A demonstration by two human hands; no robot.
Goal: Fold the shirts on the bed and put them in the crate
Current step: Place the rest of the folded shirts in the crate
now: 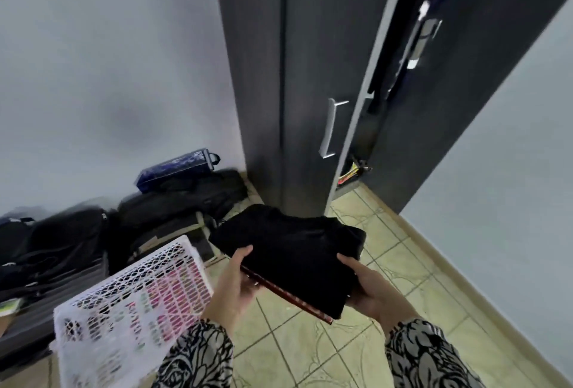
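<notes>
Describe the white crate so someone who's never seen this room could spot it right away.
Start at the tall dark wardrobe and look down-left along the grey wall to the pile of black bags on the floor. The crate sits in front of them, beside the left hand, which holds a folded black shirt. It is the only white lattice thing there, with pink fabric showing through.

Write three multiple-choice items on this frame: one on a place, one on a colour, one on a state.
1. Where is the white crate relative to the folded shirt?
A. left of it
B. right of it
C. above it

2. What colour is the shirt?
A. white
B. black
C. yellow

3. How is the shirt held?
A. by both hands
B. by one hand
C. by neither

Key: 1 A, the crate sits at lower left; 2 B, its fabric is black; 3 A, the left hand and right hand each grip a side.
</notes>
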